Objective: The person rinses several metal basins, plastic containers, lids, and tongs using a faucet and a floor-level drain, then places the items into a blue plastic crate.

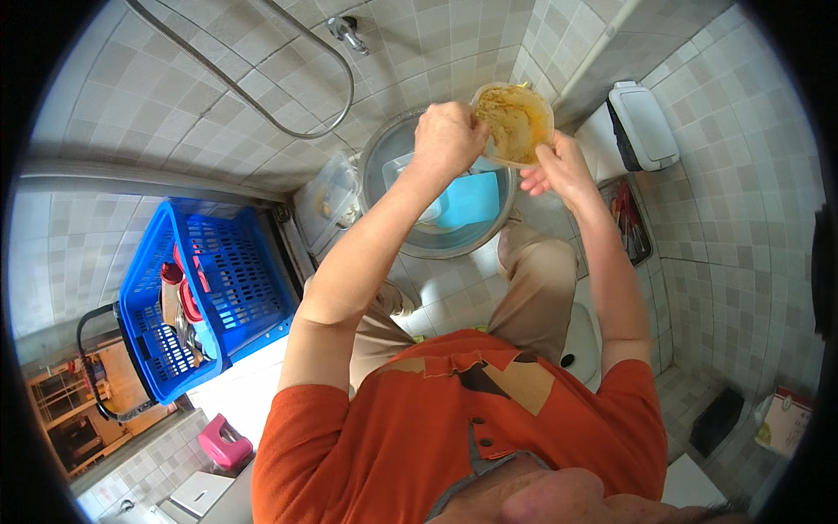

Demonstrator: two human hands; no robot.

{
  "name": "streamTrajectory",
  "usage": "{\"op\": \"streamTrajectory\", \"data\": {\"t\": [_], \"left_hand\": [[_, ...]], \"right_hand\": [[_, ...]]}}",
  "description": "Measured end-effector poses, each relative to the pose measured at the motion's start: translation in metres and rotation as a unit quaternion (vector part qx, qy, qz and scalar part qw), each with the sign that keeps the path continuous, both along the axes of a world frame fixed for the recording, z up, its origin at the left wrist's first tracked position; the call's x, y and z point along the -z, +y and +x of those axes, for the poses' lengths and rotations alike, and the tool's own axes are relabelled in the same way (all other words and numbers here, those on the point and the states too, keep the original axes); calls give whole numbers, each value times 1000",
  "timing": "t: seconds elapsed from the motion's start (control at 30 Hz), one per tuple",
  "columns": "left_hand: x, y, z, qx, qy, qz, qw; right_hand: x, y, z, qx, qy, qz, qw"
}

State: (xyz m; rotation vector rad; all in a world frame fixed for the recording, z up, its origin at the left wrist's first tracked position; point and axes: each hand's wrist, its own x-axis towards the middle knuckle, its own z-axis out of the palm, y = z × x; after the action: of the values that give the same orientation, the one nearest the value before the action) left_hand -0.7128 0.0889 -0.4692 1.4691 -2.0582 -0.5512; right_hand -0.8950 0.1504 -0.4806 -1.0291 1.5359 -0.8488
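A round translucent plastic container (517, 131) with yellow-orange residue is tilted so its inside faces me. My right hand (566, 170) grips its lower right rim, thumb on the edge and fingers behind. Against the left rim, my left hand (452, 141) is curled into a fist; its fingertips are hidden, so I cannot tell whether it holds anything. Below both hands stands a large round metal basin (452, 252) on the floor. Inside the basin lie a light-blue plastic piece (470, 200) and clear plastic containers (396, 169), partly covered by my left forearm.
Left of the basin are clear plastic containers (337, 190) with food scraps. A blue plastic basket (222, 275) holds red-lidded items and utensils. At right stand a white lidded bin (645, 128) and a tray (645, 252) of utensils. A metal shower hose (245, 101) hangs near a tap (350, 36).
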Motion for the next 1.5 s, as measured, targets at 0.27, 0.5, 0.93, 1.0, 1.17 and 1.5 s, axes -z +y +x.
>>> {"op": "streamTrajectory", "data": {"t": [0.27,0.5,0.93,1.0,1.17,1.5], "left_hand": [[35,-45,36,-55,147,85,984],[259,50,148,-339,73,256,902],[402,101,171,-539,495,431,528],[378,97,172,-602,428,380,557],[380,118,204,-711,304,325,544],[387,134,227,-697,359,310,538]], "right_hand": [[7,-88,-39,92,36,-89,991],[36,-165,-70,86,102,-67,989],[87,-229,-51,4,124,-30,992],[88,-238,-45,-14,127,-40,991],[81,-253,-31,-41,167,-49,984],[141,-252,17,-51,106,-8,993]]}}
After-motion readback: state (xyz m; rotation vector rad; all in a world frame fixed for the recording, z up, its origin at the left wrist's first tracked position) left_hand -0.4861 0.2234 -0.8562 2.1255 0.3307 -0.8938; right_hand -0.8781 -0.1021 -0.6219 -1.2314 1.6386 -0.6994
